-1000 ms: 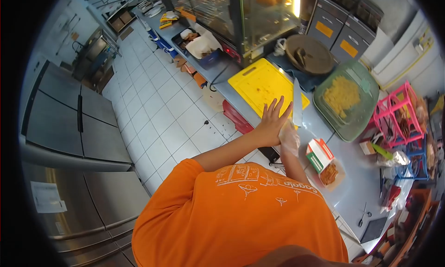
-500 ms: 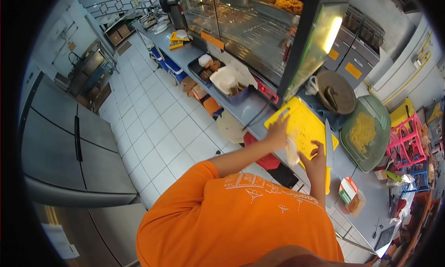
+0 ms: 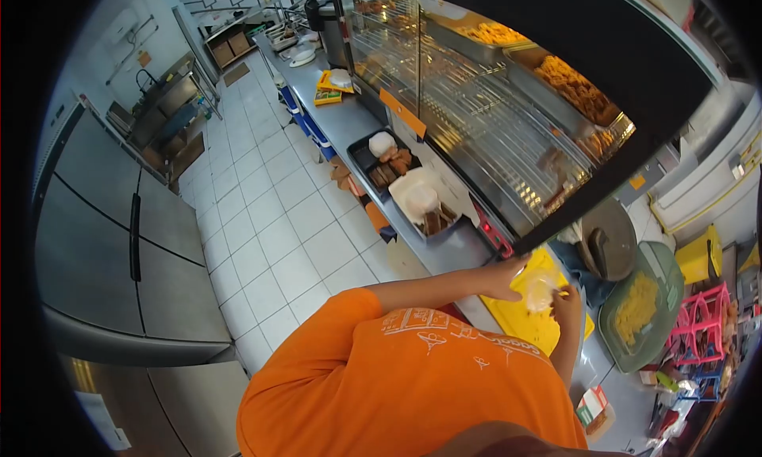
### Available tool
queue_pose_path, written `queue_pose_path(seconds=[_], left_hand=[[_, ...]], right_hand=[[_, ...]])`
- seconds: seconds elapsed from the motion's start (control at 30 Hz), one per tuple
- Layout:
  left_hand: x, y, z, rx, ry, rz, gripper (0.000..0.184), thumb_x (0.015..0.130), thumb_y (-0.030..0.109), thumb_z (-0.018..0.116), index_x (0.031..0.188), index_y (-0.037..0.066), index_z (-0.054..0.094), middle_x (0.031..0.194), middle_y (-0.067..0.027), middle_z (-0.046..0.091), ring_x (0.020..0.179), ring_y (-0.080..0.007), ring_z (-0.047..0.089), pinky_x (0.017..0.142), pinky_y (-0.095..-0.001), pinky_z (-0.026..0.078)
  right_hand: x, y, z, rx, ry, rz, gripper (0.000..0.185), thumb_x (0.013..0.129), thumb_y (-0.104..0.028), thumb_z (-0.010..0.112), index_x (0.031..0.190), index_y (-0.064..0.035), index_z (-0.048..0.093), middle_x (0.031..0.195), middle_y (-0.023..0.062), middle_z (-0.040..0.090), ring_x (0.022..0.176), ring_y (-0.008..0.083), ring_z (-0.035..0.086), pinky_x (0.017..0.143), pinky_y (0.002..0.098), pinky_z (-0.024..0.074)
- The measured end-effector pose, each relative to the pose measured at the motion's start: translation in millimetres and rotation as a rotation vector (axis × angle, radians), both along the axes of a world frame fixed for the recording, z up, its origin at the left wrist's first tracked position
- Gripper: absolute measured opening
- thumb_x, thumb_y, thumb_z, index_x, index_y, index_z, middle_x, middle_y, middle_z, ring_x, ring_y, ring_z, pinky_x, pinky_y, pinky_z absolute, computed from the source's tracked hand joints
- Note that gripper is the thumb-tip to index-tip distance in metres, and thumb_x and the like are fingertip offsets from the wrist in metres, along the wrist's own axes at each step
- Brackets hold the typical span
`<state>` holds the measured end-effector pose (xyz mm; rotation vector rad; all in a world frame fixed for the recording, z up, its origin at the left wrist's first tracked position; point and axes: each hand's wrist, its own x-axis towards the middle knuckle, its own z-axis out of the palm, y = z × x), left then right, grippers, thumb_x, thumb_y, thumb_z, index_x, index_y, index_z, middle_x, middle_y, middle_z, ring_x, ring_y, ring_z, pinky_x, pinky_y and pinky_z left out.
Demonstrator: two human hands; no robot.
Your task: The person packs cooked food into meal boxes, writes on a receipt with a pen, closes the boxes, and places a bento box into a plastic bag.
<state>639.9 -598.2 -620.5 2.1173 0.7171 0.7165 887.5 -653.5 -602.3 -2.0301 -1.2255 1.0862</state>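
Note:
My left hand (image 3: 500, 279) is over the left part of the yellow cutting board (image 3: 520, 318), its thumb and fingers spread apart. A clear, crumpled plastic glove (image 3: 540, 290) is between my two hands, above the board. The fingers of my right hand (image 3: 566, 308) are bent and pinch the glove's right side. Both hands look bare. The knife seen beside the board earlier is hard to make out.
A heated glass display case (image 3: 476, 100) with fried food stands behind. Trays with food (image 3: 381, 167) line the counter at left. On the right are a round brown pan (image 3: 615, 239), a green tub (image 3: 611, 326), a pink rack (image 3: 702, 326) and a takeaway box (image 3: 591, 405).
The glove has come off my right hand and is now between both hands. My view has swung towards the display case, and the left hand has opened.

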Motion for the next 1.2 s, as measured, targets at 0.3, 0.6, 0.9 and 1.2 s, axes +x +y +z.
queue_pose_path(seconds=[0.3,0.6,0.9,1.2], left_hand=[[-295,224,309,0.348,-0.738,0.701,0.02,0.082,0.013,0.054,0.097,0.001,0.057,0.096,-0.0065,0.061,0.09,-0.0163,0.057,0.08,-0.0283,0.045],[-325,317,417,-0.056,-0.904,0.135,0.048,0.083,0.009,0.066,0.127,-0.002,0.048,0.114,-0.0149,0.058,0.099,-0.0216,0.058,0.082,-0.0307,0.047],[-316,286,407,-0.118,-0.97,-0.728,0.044,0.087,0.004,0.055,0.13,0.0,0.045,0.117,-0.0115,0.057,0.088,-0.0173,0.056,0.074,-0.0289,0.049],[-241,260,383,0.667,-0.751,0.447,0.063,0.069,0.008,0.078,0.119,-0.002,0.041,0.091,-0.0169,0.061,0.081,-0.0247,0.062,0.067,-0.0327,0.049]], right_hand=[[-51,-15,-1,0.313,-0.087,-0.518,0.059,0.088,-0.023,0.058,0.14,-0.0129,0.031,0.087,0.0106,0.064,0.065,0.0156,0.061,0.053,0.026,0.0464],[-204,-19,25,0.319,0.051,-0.647,0.038,0.093,-0.022,0.053,0.129,-0.0117,0.048,0.089,0.0083,0.066,0.069,0.0134,0.063,0.056,0.0245,0.0461],[-257,-66,52,0.361,0.011,-0.846,0.032,0.092,-0.019,0.052,0.121,-0.0064,0.055,0.084,0.0073,0.067,0.068,0.0114,0.061,0.057,0.0236,0.0449],[-298,-27,62,0.392,0.068,-0.684,0.033,0.093,-0.021,0.053,0.122,-0.0066,0.054,0.09,0.0077,0.066,0.075,0.0115,0.06,0.065,0.0234,0.0451]])
